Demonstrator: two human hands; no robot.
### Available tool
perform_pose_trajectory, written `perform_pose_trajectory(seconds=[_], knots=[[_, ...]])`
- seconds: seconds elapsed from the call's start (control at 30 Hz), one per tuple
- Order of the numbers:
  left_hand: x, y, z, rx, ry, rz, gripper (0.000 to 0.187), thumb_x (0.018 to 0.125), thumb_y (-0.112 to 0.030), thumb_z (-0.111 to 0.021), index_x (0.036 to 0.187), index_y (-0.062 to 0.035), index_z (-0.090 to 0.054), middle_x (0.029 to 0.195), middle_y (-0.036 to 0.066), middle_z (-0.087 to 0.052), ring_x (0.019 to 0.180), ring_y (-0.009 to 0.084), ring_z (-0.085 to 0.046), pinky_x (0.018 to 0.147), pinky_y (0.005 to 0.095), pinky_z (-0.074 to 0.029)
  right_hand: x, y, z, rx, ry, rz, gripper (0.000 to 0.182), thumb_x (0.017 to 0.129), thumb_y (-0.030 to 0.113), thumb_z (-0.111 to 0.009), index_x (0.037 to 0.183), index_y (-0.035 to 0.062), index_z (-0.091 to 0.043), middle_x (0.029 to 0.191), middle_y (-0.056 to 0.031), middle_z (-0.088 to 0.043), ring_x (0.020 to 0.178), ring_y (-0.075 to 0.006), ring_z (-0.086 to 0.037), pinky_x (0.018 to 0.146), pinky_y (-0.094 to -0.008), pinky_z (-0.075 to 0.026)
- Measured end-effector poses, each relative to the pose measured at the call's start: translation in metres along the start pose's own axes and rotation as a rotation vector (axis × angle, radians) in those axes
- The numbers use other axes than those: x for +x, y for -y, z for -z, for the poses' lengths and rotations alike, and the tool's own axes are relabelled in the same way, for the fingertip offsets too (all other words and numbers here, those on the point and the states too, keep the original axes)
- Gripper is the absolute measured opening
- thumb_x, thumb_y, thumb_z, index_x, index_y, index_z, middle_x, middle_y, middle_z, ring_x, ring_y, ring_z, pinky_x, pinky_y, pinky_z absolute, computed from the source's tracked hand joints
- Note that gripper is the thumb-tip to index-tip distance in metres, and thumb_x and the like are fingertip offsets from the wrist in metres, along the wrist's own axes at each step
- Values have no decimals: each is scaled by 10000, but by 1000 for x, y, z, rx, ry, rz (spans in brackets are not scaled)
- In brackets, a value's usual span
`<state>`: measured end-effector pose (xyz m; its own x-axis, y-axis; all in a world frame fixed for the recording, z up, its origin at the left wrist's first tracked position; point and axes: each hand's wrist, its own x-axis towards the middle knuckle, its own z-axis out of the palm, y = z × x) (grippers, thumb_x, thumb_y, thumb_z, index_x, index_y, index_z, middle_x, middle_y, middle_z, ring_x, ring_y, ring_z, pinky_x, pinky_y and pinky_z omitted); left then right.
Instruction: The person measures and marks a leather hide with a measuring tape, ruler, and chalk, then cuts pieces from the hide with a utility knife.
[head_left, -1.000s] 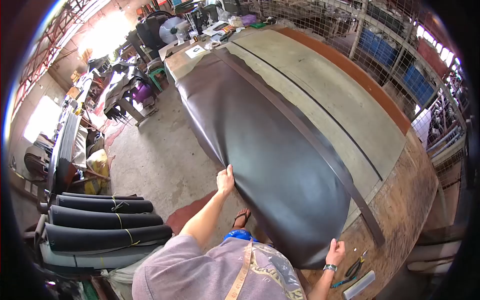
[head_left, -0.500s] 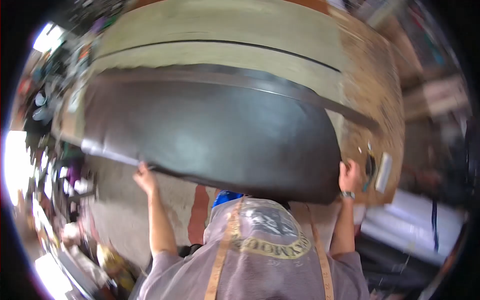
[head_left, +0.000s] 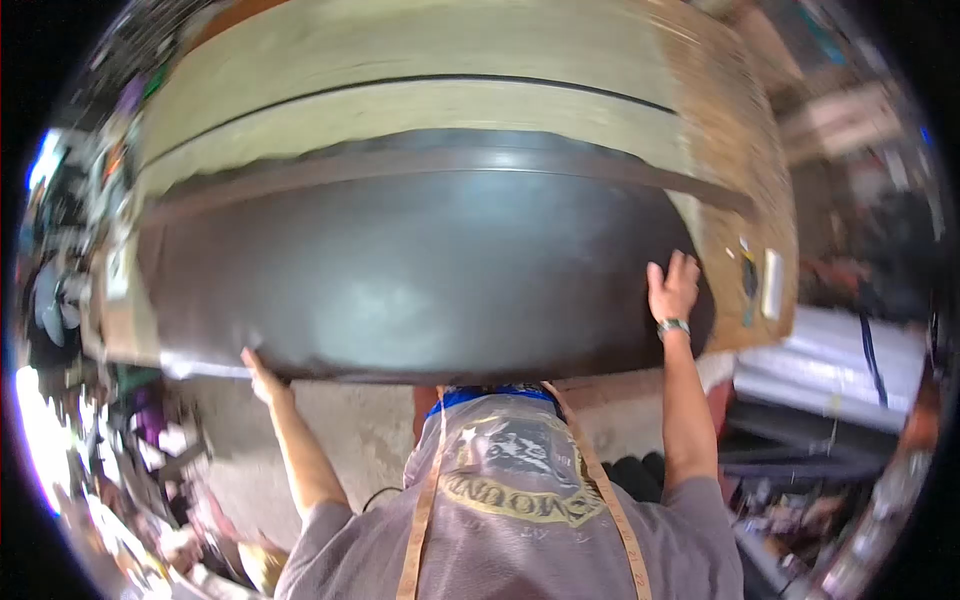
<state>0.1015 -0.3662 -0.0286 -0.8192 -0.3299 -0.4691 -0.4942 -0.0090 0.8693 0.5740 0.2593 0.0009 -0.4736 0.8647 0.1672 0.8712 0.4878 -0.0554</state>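
A large dark brown sheet, glossy and leather-like, lies over the table, its near edge along the table's front. Across its far part runs a long flat brown strip or ruler that reaches past the sheet on the right. My right hand rests on the sheet near its right end, fingers spread. At the front left edge, my left hand touches the sheet with its thumb on top; its other fingers are hidden under the edge. A measuring tape hangs round my neck.
The pale table top has a dark line across it and a brown, worn right part. A cutter-like tool and a white block lie at the right. White rolls are stacked beyond the right corner. Clutter stands at the left.
My right hand has moved from the sheet's right edge up and onto its surface. My left hand has shifted left and down in view. The view has turned a little.
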Motion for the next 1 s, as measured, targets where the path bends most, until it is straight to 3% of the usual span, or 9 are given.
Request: perform_pose_trajectory(seconds=[0.1, 0.17, 0.27, 0.4, 0.53, 0.73, 0.9, 0.97, 1.0], knots=[[-33, -12, -17, 523, -393, -482, 775, 916, -517, -711, 1346, 100, -526, 1439, 298, -510, 1303, 395, -511, 1093, 533, -408, 1, 16, -9, -108, -17, -81, 680, 989, 504, -540, 1465, 28, -445, 1509, -291, -425, 1391, -467, -402, 1031, -629, -414], [-58, -7, -37, 952, -433, -864, 739, 906, -440, -721, 1378, 87, -508, 1469, 321, -470, 1382, 480, -412, 1153, 563, -326, -4, 11, -26, -196, -62, -115, 686, 1034, 530, -441, 1520, 48, -398, 1568, -278, -372, 1452, -449, -349, 1100, -610, -365], [-142, -5, -105, 1234, 177, -935, 765, 908, -415, -683, 1516, -44, -405, 1624, 270, -271, 1515, 497, -190, 1186, 681, -173, -6, 12, -42, -107, -14, -299, 743, 1047, 612, -325, 1594, 109, -321, 1654, -223, -263, 1529, -403, -244, 1205, -599, -233], [-211, -1, -182, 1247, 757, -1142, 830, 935, -479, -643, 1566, -43, -326, 1652, 198, -256, 1556, 414, -135, 1243, 585, -145, 10, 37, -58, -104, 31, -487, 768, 1036, 636, -322, 1601, 117, -314, 1664, -209, -251, 1539, -391, -228, 1206, -603, -226], [-174, -11, -237, 1175, 951, -1358, 835, 1013, -602, -436, 1617, -62, -233, 1694, 130, -195, 1581, 321, -99, 1270, 529, -105, -8, 101, -54, -67, 49, -389, 751, 1038, 629, -330, 1601, 131, -325, 1665, -218, -241, 1540, -389, -225, 1203, -606, -224], [5, -118, -220, 1180, 637, -1280, 862, 959, -578, -549, 1576, -25, -308, 1645, 164, -300, 1543, 359, -218, 1241, 543, -193, -81, 193, -46, -141, 50, -370, 729, 1064, 595, -304, 1586, 89, -344, 1632, -218, -319, 1509, -393, -293, 1174, -551, -309], [239, -197, -98, 1167, 19, -1119, 838, 932, -540, -604, 1549, -32, -353, 1601, 200, -363, 1503, 416, -279, 1208, 592, -216, -164, 254, -44, -168, 103, -549, 792, 1057, 620, -298, 1582, 27, -325, 1646, -240, -278, 1519, -390, -280, 1216, -505, -258], [303, -251, -34, 1284, -84, -807, 827, 969, -564, -538, 1564, -26, -338, 1629, 211, -322, 1535, 406, -221, 1230, 576, -177, -186, 289, -38, -160, 97, -571, 834, 1033, 652, -345, 1573, 16, -335, 1644, -244, -277, 1502, -395, -311, 1184, -509, -314], [337, -246, -1, 1259, -186, -827, 814, 979, -547, -535, 1562, -15, -336, 1626, 216, -324, 1533, 410, -225, 1227, 572, -187, -196, 298, -35, -159, 95, -587, 856, 1021, 668, -368, 1569, 11, -340, 1643, -247, -277, 1494, -397, -326, 1168, -511, -342]])
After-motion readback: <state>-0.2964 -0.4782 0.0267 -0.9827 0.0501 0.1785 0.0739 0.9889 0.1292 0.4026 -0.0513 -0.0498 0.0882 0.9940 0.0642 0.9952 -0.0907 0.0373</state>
